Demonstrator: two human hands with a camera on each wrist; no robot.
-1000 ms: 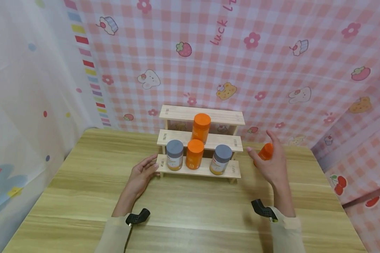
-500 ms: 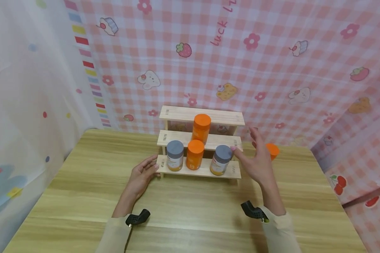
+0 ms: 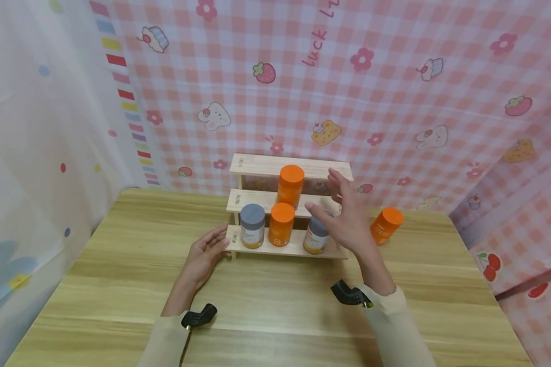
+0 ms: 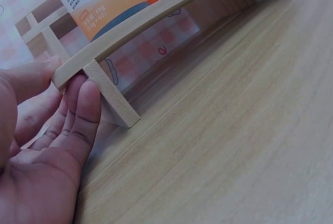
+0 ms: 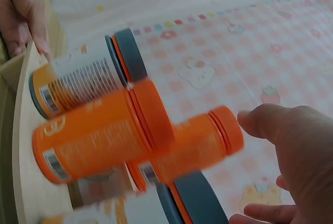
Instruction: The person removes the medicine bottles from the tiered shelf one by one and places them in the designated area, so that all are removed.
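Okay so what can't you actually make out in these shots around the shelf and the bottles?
- Head view: the right hand covers the lid of the right grey-lidded bottle.
- Head view: bottle label print is too small to read.
- Right wrist view: motion blur smears the bottles.
- Left wrist view: the top edge cuts off the bottles; the wooden rack shows only partly.

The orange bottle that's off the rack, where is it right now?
In the head view the orange bottle stands on the wooden table, just right of the stepped wooden rack, beyond the raised right hand.
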